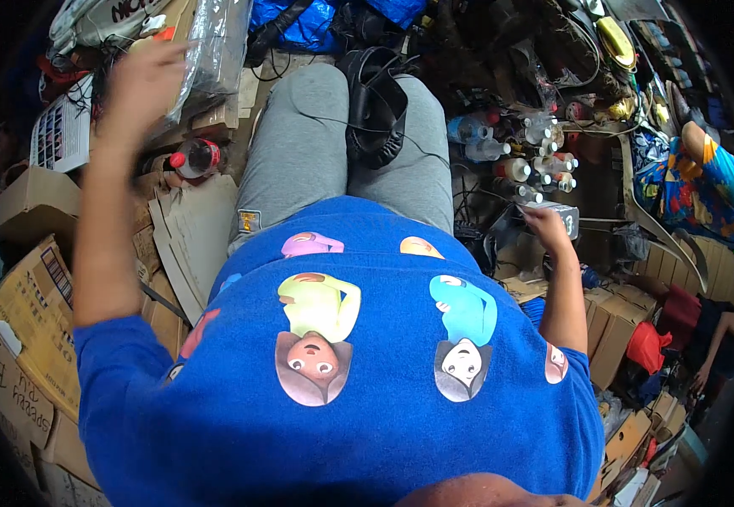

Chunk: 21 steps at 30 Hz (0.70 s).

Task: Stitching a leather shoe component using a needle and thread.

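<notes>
My left hand (141,84) is raised at the upper left, fingers on the edge of a clear plastic bag (212,42) lying on the clutter there. Out to the right, my right hand (544,225) is closed around a small white box (563,216), close to a cluster of small white bottles with coloured caps (536,165). A black headset (375,101) rests on my lap, on grey trousers (299,152), and my blue printed shirt (350,380) fills the lower middle.
A dark soda bottle with a red cap (196,157) lies beside flattened cardboard (185,237). Cardboard boxes (29,313) stack at the left and others (612,321) at the right. Another person in colourful clothes (705,182) sits far right. Blue bags (299,21) lie ahead.
</notes>
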Motion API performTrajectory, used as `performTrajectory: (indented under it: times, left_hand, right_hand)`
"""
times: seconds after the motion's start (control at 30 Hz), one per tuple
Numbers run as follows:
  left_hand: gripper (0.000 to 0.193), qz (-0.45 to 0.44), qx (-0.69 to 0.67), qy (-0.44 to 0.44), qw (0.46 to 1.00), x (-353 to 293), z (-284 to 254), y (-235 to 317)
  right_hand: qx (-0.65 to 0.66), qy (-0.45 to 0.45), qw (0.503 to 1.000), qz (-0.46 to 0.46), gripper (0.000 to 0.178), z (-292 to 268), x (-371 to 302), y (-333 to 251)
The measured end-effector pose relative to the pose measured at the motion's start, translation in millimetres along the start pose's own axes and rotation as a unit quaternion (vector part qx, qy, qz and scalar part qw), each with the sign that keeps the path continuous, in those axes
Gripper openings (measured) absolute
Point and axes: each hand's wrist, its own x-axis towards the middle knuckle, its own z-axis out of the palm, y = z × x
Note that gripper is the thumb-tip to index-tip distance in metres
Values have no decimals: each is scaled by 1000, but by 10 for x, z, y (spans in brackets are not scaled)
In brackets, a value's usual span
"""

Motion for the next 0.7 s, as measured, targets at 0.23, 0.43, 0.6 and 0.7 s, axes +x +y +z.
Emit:
performTrajectory:
  times: [0.23, 0.43, 0.6, 0.7]
  left_hand:
    - [28, 237, -278, -271, 891, 243, 1211, 1477]
    - [23, 222, -299, -367, 852, 451, 1322, 1534]
    - [22, 128, -393, -451, 791, 440, 1406, 1500]
    - [25, 83, -445, -488, 747, 437, 1485, 1450]
  right_hand:
    - [234, 27, 915, -327, 19, 26, 197, -2098]
    - [183, 16, 905, -383, 16, 123, 429, -2229]
    - [238, -27, 904, -354, 15, 293, 406, -2240]
    - [258, 35, 888, -378, 15, 391, 324, -2229]
